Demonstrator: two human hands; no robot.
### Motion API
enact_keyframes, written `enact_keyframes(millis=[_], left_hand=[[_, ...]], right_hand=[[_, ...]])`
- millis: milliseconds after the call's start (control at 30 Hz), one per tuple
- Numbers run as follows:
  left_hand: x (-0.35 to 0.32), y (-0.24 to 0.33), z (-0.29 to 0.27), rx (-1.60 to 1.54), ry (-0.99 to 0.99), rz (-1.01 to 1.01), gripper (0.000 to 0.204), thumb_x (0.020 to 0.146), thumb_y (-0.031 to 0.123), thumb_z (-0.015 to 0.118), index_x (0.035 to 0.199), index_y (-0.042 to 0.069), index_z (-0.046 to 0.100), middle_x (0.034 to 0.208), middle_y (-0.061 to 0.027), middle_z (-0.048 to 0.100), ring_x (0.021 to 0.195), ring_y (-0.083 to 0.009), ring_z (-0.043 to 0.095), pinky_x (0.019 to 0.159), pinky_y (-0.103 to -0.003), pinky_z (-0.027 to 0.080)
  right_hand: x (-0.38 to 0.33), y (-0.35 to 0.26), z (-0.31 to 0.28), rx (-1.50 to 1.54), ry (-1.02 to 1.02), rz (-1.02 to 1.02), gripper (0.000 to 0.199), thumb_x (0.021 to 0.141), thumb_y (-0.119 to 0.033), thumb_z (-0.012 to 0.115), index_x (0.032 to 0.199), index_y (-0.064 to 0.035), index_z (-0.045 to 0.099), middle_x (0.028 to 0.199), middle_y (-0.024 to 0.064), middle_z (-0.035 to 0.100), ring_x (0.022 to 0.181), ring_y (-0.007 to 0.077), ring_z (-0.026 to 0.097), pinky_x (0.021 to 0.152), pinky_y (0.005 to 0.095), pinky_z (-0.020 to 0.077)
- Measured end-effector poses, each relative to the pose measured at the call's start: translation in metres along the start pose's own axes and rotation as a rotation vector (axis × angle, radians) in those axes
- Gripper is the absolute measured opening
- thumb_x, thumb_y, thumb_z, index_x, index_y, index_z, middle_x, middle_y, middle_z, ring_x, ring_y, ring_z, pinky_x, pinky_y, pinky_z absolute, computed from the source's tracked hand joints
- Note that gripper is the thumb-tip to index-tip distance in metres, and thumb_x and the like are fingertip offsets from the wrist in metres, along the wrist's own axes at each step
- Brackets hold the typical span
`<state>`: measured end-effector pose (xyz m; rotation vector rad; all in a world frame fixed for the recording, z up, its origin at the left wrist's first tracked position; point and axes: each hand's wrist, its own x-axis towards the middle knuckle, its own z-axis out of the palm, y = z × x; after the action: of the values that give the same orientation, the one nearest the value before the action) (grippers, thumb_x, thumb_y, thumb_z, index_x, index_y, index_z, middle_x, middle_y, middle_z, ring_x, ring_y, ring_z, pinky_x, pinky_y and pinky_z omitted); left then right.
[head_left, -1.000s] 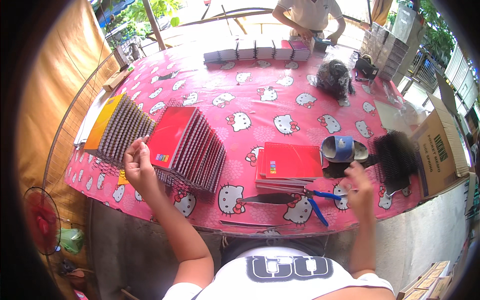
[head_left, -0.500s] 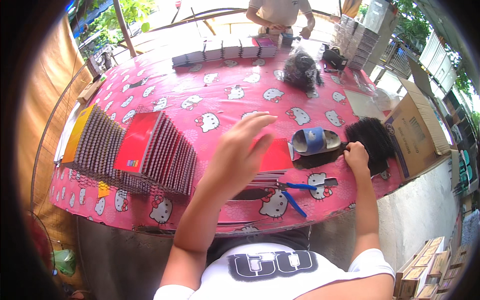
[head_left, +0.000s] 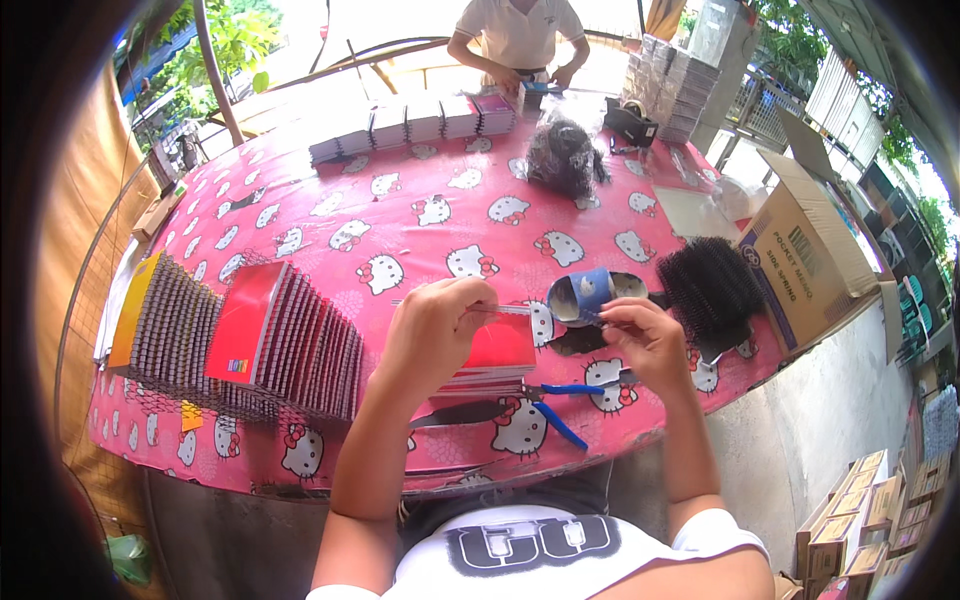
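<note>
My left hand (head_left: 438,325) hovers over a stack of red notebooks (head_left: 503,350) at the table's near edge, its fingers pinched on a thin metal wire (head_left: 515,309). My right hand (head_left: 645,338) pinches the wire's other end, just below a metal bowl wrapped in blue tape (head_left: 583,295). Blue-handled pliers (head_left: 562,402) lie on the cloth between my forearms. A bundle of black spiral coils (head_left: 712,287) sits to the right of my right hand.
Rows of spiral-bound red notebooks (head_left: 285,345) and an orange one (head_left: 134,312) stand on the left. A cardboard box (head_left: 812,250) is at the right edge. Another person (head_left: 515,35) works at the far end, behind small stacks (head_left: 400,125) and a bagged black bundle (head_left: 565,158).
My left hand has left the notebook rows on the left and come to the middle. My right hand rose from beside the black coils, and both now pinch the wire.
</note>
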<state>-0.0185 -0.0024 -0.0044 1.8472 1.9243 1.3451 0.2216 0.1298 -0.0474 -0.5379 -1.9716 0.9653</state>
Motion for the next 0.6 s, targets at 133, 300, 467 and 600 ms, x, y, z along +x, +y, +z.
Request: enact_keyframes(millis=[133,300,467,600], left_hand=[[-0.004,0.000,0.007,0.096,0.062,0.100,0.009,0.079,0.010,0.068,0.086,0.005,0.066,0.078,-0.0124,0.067,0.072,-0.0318,0.064,0.074,-0.041,0.048],[0.002,-0.001,0.005,0.066,0.034,0.079,0.014,0.079,0.019,0.073,0.083,0.006,0.069,0.079,-0.0103,0.068,0.066,-0.0270,0.063,0.075,-0.040,0.048],[-0.002,-0.010,0.013,0.102,0.187,0.142,0.019,0.076,0.027,0.075,0.081,0.009,0.072,0.081,-0.0053,0.069,0.077,-0.0229,0.064,0.080,-0.040,0.046],[-0.007,-0.001,0.028,0.398,0.405,0.138,0.017,0.075,0.032,0.077,0.082,0.017,0.074,0.086,0.0008,0.069,0.096,-0.0184,0.060,0.091,-0.052,0.035]], right_hand=[[0.010,-0.030,0.028,-0.077,-0.055,-0.135,0.023,0.079,0.005,0.069,0.101,-0.0018,0.071,0.089,0.0084,0.066,0.078,0.0133,0.065,0.066,0.0251,0.0502],[0.031,-0.028,0.040,-0.213,0.029,-0.204,0.021,0.074,0.002,0.074,0.095,-0.0031,0.071,0.088,0.0059,0.066,0.077,0.0103,0.061,0.065,0.0255,0.0473],[0.041,-0.032,0.042,-0.034,-0.176,-0.093,0.018,0.076,0.000,0.073,0.093,-0.0028,0.069,0.085,0.0048,0.065,0.077,0.0110,0.061,0.066,0.0260,0.0459],[0.049,-0.022,0.038,-0.047,-0.231,-0.006,0.015,0.079,0.002,0.069,0.094,-0.0014,0.067,0.085,0.0042,0.064,0.077,0.0111,0.059,0.065,0.0243,0.0451]])
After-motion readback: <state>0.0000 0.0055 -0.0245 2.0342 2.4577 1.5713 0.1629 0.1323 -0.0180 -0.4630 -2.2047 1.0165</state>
